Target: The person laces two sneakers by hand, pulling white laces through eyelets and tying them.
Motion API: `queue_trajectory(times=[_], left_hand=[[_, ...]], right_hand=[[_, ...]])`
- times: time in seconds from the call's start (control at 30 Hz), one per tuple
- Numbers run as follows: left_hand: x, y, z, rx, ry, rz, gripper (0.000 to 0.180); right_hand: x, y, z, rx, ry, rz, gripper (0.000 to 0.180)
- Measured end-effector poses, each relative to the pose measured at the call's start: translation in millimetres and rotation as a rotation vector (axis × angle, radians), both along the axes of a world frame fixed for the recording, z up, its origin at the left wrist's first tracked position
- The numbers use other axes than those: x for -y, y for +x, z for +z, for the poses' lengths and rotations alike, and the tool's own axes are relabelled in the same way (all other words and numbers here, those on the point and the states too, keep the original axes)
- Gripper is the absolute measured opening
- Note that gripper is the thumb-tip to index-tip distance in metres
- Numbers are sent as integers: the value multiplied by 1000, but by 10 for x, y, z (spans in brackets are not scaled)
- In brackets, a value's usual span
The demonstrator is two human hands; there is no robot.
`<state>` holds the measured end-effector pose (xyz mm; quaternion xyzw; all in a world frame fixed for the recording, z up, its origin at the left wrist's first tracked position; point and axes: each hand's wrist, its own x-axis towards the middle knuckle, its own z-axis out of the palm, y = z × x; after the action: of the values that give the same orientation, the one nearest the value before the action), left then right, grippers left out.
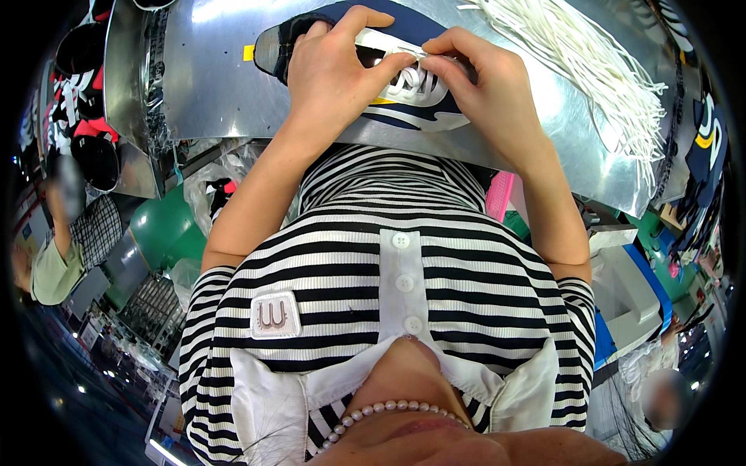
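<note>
A navy shoe upper with white and yellow trim lies sideways on the shiny metal table. White shoelace runs across its eyelets in crossing rows. At the ankle opening, my left hand grips the upper; its thumb presses beside the lacing, while some fingertips are hidden. The thumb and forefinger of my right hand pinch together at the top of the lacing, apparently on the lace. Both hands almost meet there.
A loose bundle of white laces spreads over the table's right side. Black, red and white shoe parts are at the far left, and navy uppers at the far right. Another person is at the left.
</note>
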<state>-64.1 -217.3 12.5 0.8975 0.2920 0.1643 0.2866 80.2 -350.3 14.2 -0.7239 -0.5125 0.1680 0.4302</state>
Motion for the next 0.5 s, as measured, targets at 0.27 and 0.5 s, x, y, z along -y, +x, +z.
queue_trajectory(times=[0.27, 0.5], left_hand=[[-18, -17, -105, -32, 13, 61, 47], [8, -34, -43, -97, 22, 42, 41]], right_hand=[[-16, -2, 41, -36, -79, 0, 11], [-96, -15, 79, 196, -221, 50, 8]])
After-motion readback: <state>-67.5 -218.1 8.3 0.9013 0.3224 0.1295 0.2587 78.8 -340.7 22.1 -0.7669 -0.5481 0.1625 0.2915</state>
